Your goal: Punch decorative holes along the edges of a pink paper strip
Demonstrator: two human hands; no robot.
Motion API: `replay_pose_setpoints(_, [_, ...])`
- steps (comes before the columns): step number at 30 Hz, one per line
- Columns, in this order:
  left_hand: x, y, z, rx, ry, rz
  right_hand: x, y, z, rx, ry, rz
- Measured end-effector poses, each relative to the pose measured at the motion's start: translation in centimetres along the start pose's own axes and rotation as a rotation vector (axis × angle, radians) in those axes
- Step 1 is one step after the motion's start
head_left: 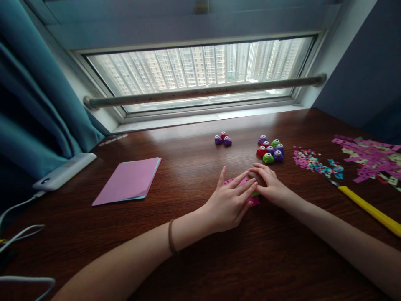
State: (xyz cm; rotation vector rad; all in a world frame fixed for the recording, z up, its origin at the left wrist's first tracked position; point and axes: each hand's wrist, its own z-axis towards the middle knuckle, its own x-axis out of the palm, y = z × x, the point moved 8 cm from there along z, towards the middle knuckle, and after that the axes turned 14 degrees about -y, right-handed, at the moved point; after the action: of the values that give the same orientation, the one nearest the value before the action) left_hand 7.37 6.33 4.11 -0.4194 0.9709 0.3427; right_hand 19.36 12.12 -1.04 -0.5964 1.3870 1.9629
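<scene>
My left hand (232,202) lies across a pink paper strip (239,181) on the table, its fingers stretched out towards my right hand. Small dark holes show along the strip's upper edge. My right hand (268,184) curls its thumb and fingers around a green paper punch (255,194), mostly hidden between the two hands at the paper. Just beyond my right hand stands a cluster of small purple, red and green paper punches (270,149) with white tops. Farther left are three more punches (223,139), two purple and one red.
A stack of pink and blue paper (128,179) lies at the left, near a white power bank (64,171) with a cable. Punched confetti (313,162), a yellow-handled cutter (369,209) and cut paper strips (372,156) lie at the right. A window rail (203,91) crosses behind.
</scene>
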Motion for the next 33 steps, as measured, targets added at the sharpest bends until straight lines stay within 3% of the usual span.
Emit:
replay_pose_setpoints(7, [0.4,0.3,-0.2,-0.017,0.008,-0.032,-0.3,0.4,-0.5,-0.050,-0.104,0.056])
replay_pose_setpoints(14, [1.5,0.9,-0.9,-0.043,0.040,-0.047,-0.9,0.9,-1.0,-0.058,-0.161,0.253])
replay_pose_setpoints(18, [1.6,0.9,-1.0,-0.052,0.070,0.000,-1.3,1.0,-1.1,0.055,-0.115,0.426])
replay_pose_setpoints(22, [1.6,1.6,-1.1,-0.140,0.043,0.047,-1.8,0.8,-0.7,0.241,0.032,0.619])
replay_pose_setpoints(24, [1.8,2.0,-1.2,-0.178,0.041,0.047,-2.1,1.5,-0.4,0.166,0.157,0.581])
replay_pose_setpoints(27, [2.1,2.2,-1.4,-0.205,0.059,0.027,-2.4,3.0,-0.3,-0.084,0.283,0.380])
replay_pose_setpoints(30, [2.2,2.3,-1.4,-0.215,0.073,0.001,-2.6,3.6,-0.3,-0.214,0.262,0.231])
replay_pose_setpoints(33, [2.2,2.2,-1.4,-0.221,0.082,-0.011,-2.6,3.3,-0.1,-0.201,0.264,0.231])
